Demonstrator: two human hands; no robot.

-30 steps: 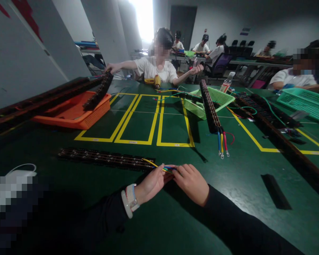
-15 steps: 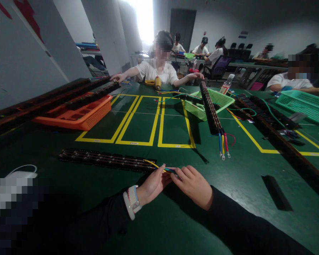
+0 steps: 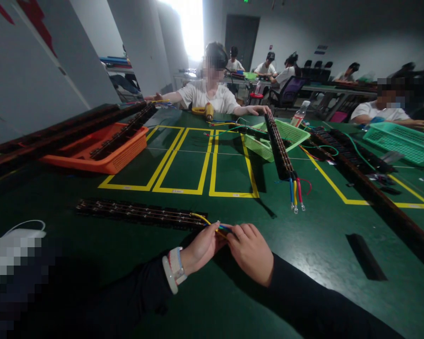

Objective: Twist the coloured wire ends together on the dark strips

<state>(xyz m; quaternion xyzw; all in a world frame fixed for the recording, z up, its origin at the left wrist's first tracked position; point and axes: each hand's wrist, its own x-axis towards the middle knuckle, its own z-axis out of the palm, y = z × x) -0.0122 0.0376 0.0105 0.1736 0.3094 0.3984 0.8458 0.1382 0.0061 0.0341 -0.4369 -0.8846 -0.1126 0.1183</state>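
An orange basket (image 3: 127,159) sits toward the left edge of the green table (image 3: 314,235), beside yellow tape outlines (image 3: 212,162) at its middle. A light green basket (image 3: 297,133) props up a black link chain (image 3: 280,151) trailing blue, yellow and red leads (image 3: 295,194). A person in a white shirt (image 3: 208,96) sits at the far edge, a white mask (image 3: 23,230) lies at the near left corner, and a flat black strip (image 3: 365,256) lies toward the right.

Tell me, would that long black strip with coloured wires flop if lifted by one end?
Probably it sags: the black strip looks built from many small links. A similar strip leaning from the green basket is straight, so it may stiffen one way. Its coloured wires curve, so likely floppy.
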